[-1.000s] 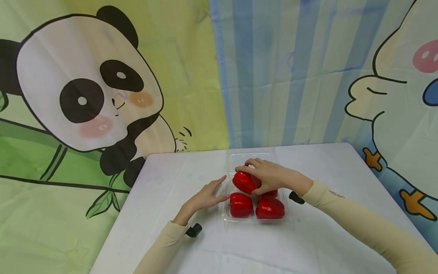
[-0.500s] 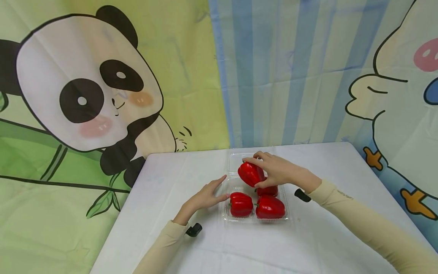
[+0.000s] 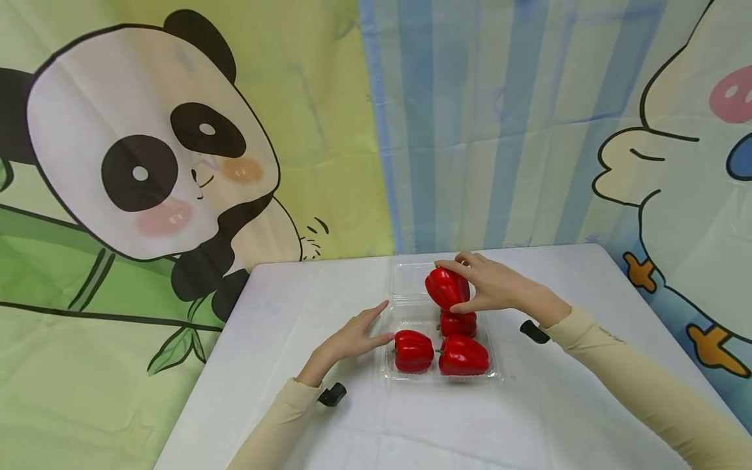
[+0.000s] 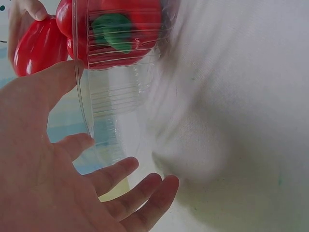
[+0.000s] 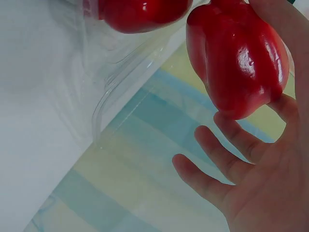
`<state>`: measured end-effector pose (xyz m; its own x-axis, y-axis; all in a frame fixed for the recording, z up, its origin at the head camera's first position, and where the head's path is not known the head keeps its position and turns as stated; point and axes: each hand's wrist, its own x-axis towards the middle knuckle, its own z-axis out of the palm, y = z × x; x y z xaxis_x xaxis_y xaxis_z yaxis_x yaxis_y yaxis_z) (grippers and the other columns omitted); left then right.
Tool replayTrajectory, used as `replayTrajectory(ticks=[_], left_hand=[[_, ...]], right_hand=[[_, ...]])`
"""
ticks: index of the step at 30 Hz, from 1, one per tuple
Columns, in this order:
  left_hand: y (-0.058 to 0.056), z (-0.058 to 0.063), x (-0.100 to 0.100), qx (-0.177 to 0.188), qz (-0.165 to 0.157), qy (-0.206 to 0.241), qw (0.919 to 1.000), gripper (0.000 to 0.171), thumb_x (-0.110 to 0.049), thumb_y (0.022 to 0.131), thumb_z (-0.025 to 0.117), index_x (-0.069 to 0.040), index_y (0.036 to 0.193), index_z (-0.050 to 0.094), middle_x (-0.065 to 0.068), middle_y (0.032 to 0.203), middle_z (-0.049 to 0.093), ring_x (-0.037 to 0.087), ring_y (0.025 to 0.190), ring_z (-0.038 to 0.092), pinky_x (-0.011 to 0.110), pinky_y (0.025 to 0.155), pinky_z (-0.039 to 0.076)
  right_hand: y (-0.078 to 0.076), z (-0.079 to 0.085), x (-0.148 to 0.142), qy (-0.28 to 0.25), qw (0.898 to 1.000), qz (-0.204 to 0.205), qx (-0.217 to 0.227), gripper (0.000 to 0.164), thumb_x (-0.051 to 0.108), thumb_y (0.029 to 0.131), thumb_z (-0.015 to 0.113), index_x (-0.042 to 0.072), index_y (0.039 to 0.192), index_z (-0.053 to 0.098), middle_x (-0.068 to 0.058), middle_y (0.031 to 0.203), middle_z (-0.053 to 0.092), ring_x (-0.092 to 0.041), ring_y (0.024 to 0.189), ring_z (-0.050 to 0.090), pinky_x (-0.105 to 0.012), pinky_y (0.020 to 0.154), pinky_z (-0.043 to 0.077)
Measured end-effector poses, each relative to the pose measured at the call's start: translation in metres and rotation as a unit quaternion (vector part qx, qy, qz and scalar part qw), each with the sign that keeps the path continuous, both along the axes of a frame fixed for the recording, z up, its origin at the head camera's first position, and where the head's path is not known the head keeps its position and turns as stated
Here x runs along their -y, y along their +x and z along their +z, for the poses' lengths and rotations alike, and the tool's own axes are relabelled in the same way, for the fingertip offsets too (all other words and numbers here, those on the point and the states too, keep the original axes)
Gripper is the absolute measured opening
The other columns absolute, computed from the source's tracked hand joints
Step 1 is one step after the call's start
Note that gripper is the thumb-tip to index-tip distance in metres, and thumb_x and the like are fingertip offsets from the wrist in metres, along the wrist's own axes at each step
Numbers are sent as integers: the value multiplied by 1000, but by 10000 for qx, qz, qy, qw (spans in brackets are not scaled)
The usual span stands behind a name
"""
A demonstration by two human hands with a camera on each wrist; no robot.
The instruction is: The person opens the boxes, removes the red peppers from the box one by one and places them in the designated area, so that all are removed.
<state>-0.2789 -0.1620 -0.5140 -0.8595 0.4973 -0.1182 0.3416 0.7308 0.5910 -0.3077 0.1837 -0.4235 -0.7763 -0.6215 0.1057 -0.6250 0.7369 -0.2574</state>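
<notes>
In the head view my right hand (image 3: pixel 496 285) holds a red bell pepper (image 3: pixel 446 287) between thumb and fingers, raised over the back of a clear plastic clamshell container (image 3: pixel 414 314). The right wrist view shows this pepper (image 5: pixel 241 63) held, other fingers spread below it. Two red peppers lie in the container's front, one on the left (image 3: pixel 414 351) and one on the right (image 3: pixel 464 356). Another pepper (image 3: pixel 458 324) sits behind the right one, partly covered by the held pepper. My left hand (image 3: pixel 352 336) rests its thumb at the container's left rim (image 4: pixel 79 96), fingers extended.
The container's clear lid (image 3: pixel 411 281) lies folded back towards the curtain. A white-covered table (image 3: pixel 317 294) carries everything. Behind it hangs a cartoon-printed curtain (image 3: pixel 329 130). A small black camera (image 3: pixel 333 394) is on the left wrist, another (image 3: pixel 533 331) on the right.
My right hand has lifted the pepper out of the container's back left and moved it right and away, over the back right pepper. The left hand has stayed in place.
</notes>
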Motion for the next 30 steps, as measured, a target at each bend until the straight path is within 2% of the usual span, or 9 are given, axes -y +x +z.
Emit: replayTrajectory(ticks=[7, 30], left_hand=[[1, 1, 0, 15, -27, 16, 10000, 83, -54, 94, 62, -23, 161, 24, 13, 160, 38, 34, 148, 37, 57, 117, 35], [1, 1, -1, 2, 46, 29, 10000, 82, -53, 94, 63, -24, 161, 25, 14, 160, 39, 35, 147, 37, 59, 117, 35]], right_hand=[[-2, 0, -14, -39, 9997, -221, -74, 90, 50, 77, 83, 24, 153, 42, -13, 134, 53, -28, 113, 56, -44, 81, 60], [-2, -7, -56, -72, 9956, -921, 141, 91, 47, 75, 86, 22, 151, 44, -18, 131, 53, -35, 113, 56, -46, 77, 61]])
